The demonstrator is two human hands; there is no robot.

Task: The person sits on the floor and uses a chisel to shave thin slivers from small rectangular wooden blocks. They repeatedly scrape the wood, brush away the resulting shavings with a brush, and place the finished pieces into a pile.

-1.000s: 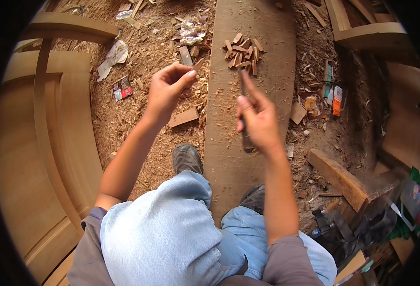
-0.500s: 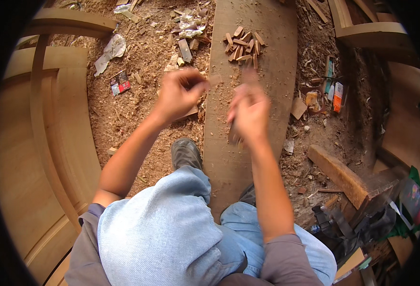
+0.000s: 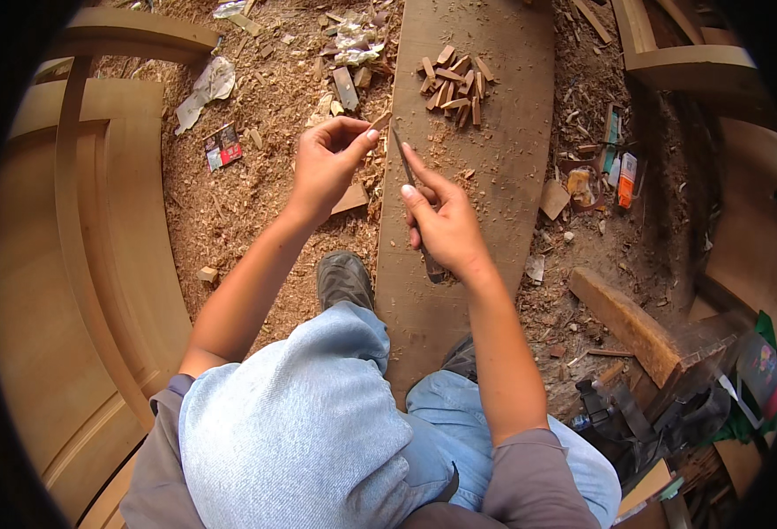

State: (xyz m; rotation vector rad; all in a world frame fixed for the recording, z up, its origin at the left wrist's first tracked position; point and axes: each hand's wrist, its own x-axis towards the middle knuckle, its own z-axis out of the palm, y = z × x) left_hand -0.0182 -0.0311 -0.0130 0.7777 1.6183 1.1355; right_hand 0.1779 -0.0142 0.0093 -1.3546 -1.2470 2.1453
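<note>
My left hand (image 3: 327,172) pinches a small thin wooden piece (image 3: 379,121) between thumb and fingertips. My right hand (image 3: 441,222) grips a long, dark, knife-like tool (image 3: 401,146), angled up and leftward, its tip beside that piece; I cannot tell whether they touch. Just beyond both hands, several small wooden blocks (image 3: 459,84) lie in a loose pile on a long plywood board (image 3: 423,344) sprinkled with shavings. My right hand is over this board, while my left is off its left edge.
Wooden panels (image 3: 49,291) stand at left, timber frames (image 3: 688,60) at upper right. Shavings, paper scraps (image 3: 203,93) and offcuts (image 3: 349,198) litter the ground. At right lie an orange-and-white packet (image 3: 626,181), a thick timber piece (image 3: 622,322) and a dark tangle of gear (image 3: 635,414).
My right hand has moved left, and the tool's tip has swung from near the pile to beside the wooden piece. My left hand has shifted slightly right, still pinching it.
</note>
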